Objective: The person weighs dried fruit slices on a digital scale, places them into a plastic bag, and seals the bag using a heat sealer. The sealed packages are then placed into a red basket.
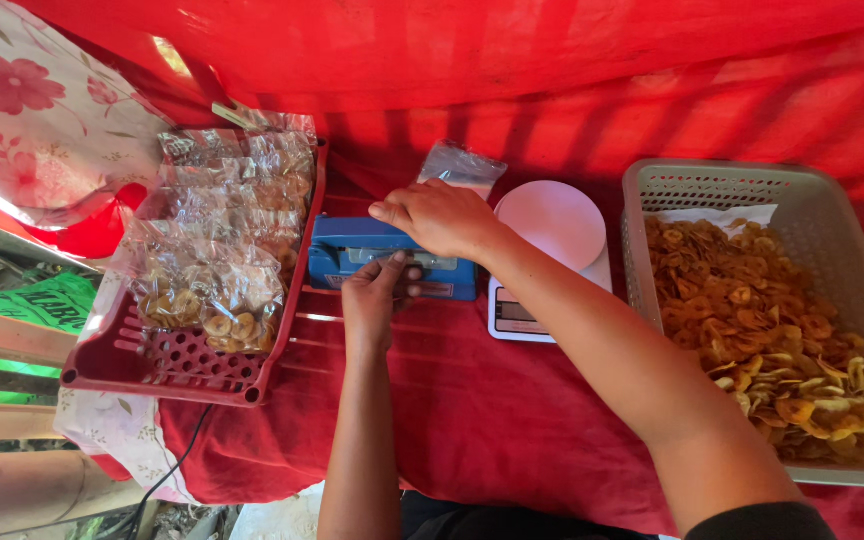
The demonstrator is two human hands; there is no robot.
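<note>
Head view: two hands work at one blue heat sealer point(352, 252) on a worktop point(472, 410) draped in red cloth. Right hand point(439, 217) lies palm down across the sealer's bar, fingers loosely curled, touching it and one clear plastic bag point(462, 166) that juts out behind the fingers. Left hand point(377, 292) rests at the sealer's front edge, thumb up against the casing, fingers partly bent; whether it grips anything cannot be told. One white digital scale point(552, 225) with a round pan stands just beside the sealer, partly hidden by the right forearm. One grey basket point(652, 185), lined with white paper, holds a loose heap of golden chips point(762, 340) at the right edge. One red crate point(167, 365) at the left carries a pile of filled bags point(217, 250), too overlapped to count. A floral cloth point(32, 110) hangs at upper left, and a black cable point(177, 465) trails down below the crate.
</note>
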